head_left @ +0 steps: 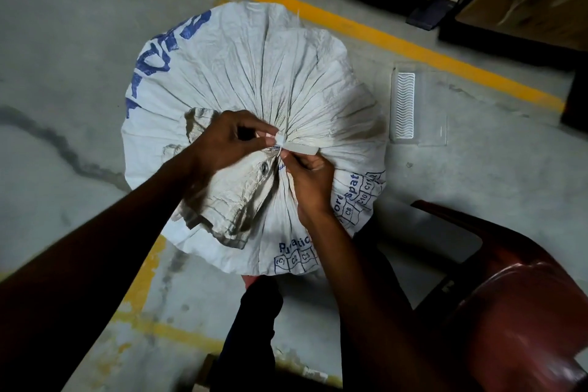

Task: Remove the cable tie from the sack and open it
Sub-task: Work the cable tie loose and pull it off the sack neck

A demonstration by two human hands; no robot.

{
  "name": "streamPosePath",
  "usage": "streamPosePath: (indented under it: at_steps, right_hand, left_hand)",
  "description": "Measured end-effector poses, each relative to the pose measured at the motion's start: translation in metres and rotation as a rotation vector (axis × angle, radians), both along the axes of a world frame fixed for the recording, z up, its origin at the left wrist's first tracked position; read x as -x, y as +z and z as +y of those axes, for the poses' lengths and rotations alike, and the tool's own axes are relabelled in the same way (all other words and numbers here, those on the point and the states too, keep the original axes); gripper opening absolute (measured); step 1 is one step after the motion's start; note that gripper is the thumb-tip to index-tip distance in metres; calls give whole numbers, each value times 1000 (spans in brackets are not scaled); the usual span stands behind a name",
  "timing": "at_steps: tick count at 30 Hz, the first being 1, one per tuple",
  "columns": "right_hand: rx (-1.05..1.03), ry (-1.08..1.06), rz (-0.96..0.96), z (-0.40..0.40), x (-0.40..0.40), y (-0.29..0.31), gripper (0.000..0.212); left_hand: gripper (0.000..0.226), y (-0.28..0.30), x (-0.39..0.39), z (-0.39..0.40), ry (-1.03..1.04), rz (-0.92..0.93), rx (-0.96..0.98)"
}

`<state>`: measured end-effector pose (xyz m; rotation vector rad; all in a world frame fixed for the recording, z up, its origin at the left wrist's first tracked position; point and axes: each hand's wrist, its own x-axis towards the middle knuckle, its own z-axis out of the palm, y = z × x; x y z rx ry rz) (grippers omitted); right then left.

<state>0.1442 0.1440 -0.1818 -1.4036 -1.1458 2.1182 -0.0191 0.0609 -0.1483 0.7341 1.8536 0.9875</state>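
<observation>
White woven plastic forms the sack (254, 79), which occupies the centre of the frame and stands on a grey concrete floor (63, 57). Blue lettering runs along its upper-left edge, and a blue grid of numbered cells is printed along its lower-right edge. The fabric is drawn into radiating pleats that converge on a gathered neck just below the centre of the frame. The cable tie (294, 147), translucent white, is still fastened around this neck; its free tail projects toward the right of the frame, lying flat on the pleats. The left hand (227, 138) enters from the lower left and pinches the tie at its head, thumb and fingertips closed on it. The right hand (310, 180) enters from the lower right and is clenched at the neck immediately beneath the tie, fingers curled against the gathered fabric and touching the tail. The two hands are just beside each other at the neck. The loose mouth flap of the sack, soiled grey and fitted with a metal eyelet (264, 168), lies folded down toward the lower left, beneath the left forearm. A clear plastic tray (416, 106) rests on the floor to the right of the sack. A yellow floor line (350, 22) crosses the upper frame diagonally. A dark red chair (515, 302) fills the lower-right corner.
</observation>
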Motion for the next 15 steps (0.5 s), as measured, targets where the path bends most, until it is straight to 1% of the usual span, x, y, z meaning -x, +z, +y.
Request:
streamPosePath:
  at_steps: [3,9,11,13,15]
  right_hand:
    - [37,-24,28,-1,2,-2,21]
    - [34,-18,66,-1,3,-8,23]
    - [21,-12,67,-2,5,-12,25]
    - [4,2,62,-2,5,-15,28]
    - [-26,25,46,-2,5,-17,25]
  left_hand:
    - [30,-1,3,2,-28,-21,-4]
    - [22,-4,1,9,-15,-54,27]
    - [19,-5,-3,10,-13,-33,21]
    - [23,-9,-7,11,1,-1,3]
    - [20,-13,-12,11,40,21,-6]
